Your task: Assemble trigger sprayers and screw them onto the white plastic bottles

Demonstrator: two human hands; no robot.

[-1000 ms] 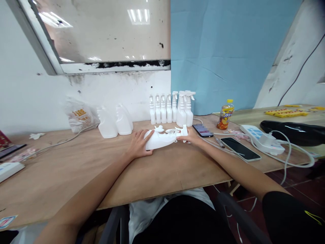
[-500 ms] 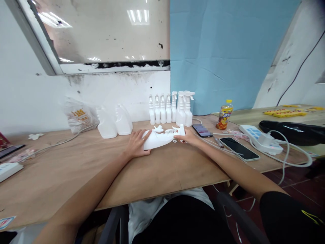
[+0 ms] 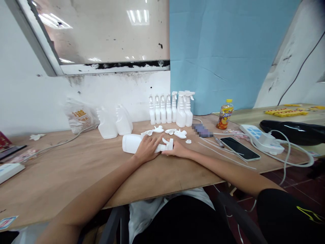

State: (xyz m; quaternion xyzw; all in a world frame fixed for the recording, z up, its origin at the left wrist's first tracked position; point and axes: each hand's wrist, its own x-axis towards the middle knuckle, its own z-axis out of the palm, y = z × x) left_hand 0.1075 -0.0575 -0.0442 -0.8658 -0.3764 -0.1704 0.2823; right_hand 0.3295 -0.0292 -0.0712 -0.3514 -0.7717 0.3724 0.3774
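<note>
A white spray bottle (image 3: 131, 143) lies on its side above the brown tabletop, its base to the left and its trigger head (image 3: 168, 145) to the right. My left hand (image 3: 148, 147) is wrapped over the bottle near its neck. With its fingers closed at the trigger head, my right hand (image 3: 179, 149) grips the nozzle end. Just beyond the hands lie loose white trigger sprayer heads (image 3: 180, 134), and a small white ring (image 3: 188, 141) is to their right. The neck joint is partly hidden by my fingers.
Several white spray bottles (image 3: 180, 112) stand along the wall, with two headless white bottles (image 3: 107, 123) to their left. At right are a drink bottle (image 3: 224, 117), a phone (image 3: 240, 149), thin white tubes (image 3: 228, 156) and a power strip (image 3: 261, 137). A plastic bag (image 3: 81, 117) sits at left.
Both hands have moved left and nearer to me with the spray bottle. My left hand has shifted from the bottle's base end toward its neck, uncovering the base and the loose parts behind.
</note>
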